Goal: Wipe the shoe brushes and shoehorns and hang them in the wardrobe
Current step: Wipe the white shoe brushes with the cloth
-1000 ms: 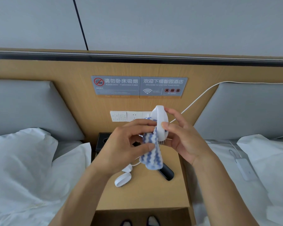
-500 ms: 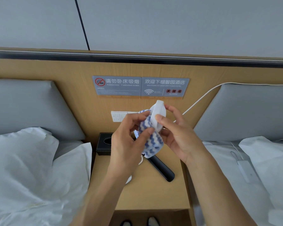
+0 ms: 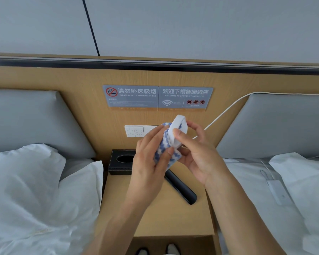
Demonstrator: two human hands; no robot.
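The white shoe brush is held up above the wooden nightstand, pinched between the thumb and curled fingers of the right hand, while the left hand grips a blue-and-white cloth pressed against the brush's side, a black shoehorn lying below.

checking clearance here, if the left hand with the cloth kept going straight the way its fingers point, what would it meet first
The left hand points up and right, so it would press the blue-and-white cloth harder into the white shoe brush that the right hand holds. Beyond that lies the wooden headboard panel, though depth is unclear.
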